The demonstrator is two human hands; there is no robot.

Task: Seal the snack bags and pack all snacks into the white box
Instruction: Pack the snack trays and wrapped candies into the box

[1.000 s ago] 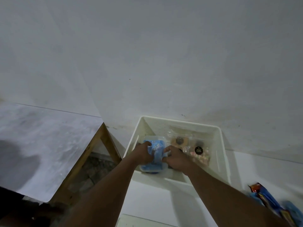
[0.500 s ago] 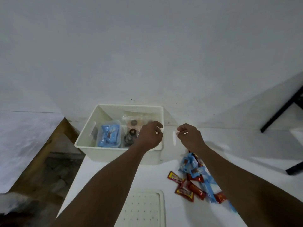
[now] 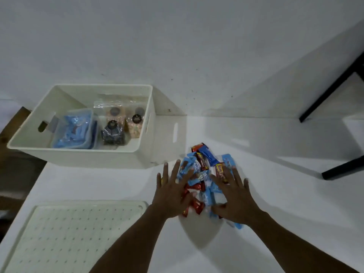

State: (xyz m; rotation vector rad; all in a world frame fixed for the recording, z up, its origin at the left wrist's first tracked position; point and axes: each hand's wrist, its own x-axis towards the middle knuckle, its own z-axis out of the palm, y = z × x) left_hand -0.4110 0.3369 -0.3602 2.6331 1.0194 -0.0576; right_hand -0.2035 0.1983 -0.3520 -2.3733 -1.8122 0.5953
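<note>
The white box (image 3: 145, 152) stands at the table's back left. Inside lie a clear bag of blue snacks (image 3: 75, 129) and three clear sealed bags with round black labels (image 3: 122, 125). A pile of loose snack packs (image 3: 204, 174), blue and red wrappers, lies on the table to the right of the box. My left hand (image 3: 171, 192) rests flat on the pile's left side with fingers spread. My right hand (image 3: 234, 198) lies flat on its right side, fingers spread too. Neither hand grips anything.
The white perforated lid (image 3: 74, 233) lies at the table's front left. A black chair frame (image 3: 334, 123) stands at the right. The wall runs just behind the box. The white table (image 3: 285, 203) drops off at its left edge.
Both hands left the box, where they set down the blue bag, and moved right and down onto the loose snack pile. The view swung right and downward.
</note>
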